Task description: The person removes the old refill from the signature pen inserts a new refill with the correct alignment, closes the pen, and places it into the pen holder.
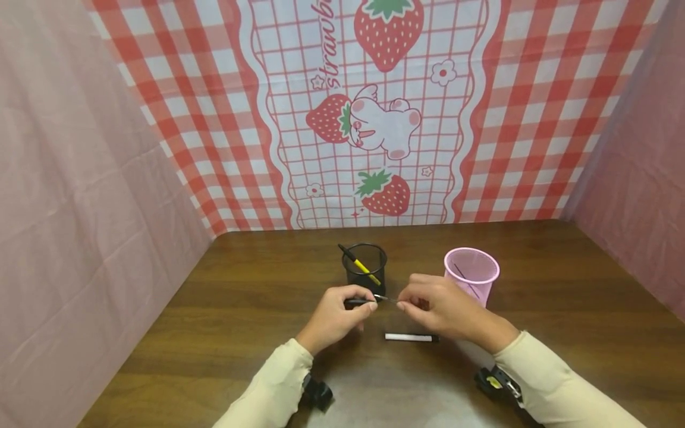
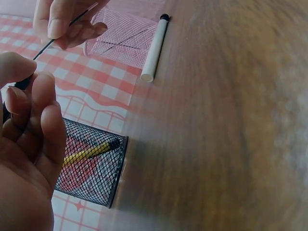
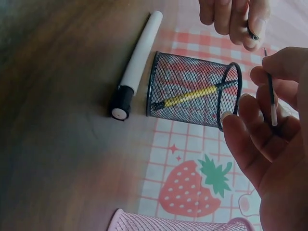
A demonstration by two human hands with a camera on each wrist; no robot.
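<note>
The left hand point(image 1: 336, 314) pinches a black pen barrel point(image 1: 357, 302) and the right hand point(image 1: 440, 309) pinches the thin ink refill point(image 3: 271, 98), both held above the tabletop point(image 1: 214, 333) at 6 o'clock of the black mesh cup point(image 1: 365, 266). The refill looks light, slim and bendy, so it is best gripped near its tip; the barrel looks stiff and smooth.

Table point(image 1: 225, 309): wood-grain top, dark brown, semi-gloss, smooth; I see soft glare nr front edge. Black cup point(image 1: 365, 268): wire mesh, looks metal, matt. Pink cup point(image 1: 472, 273): same mesh type, pink coated, matt. White marker point(image 1: 409, 337): smooth plastic barrel w/ black cap, slight sheen. Yellow pen point(image 1: 360, 264) in black cup: plastic, glossy. Backdrop point(image 1: 374, 113): thin checked sheet w/ strawberry print, creased, cloth or plastic film, can't tell. Sleeves point(image 1: 556, 380): cream knit cloth, matt.
</note>
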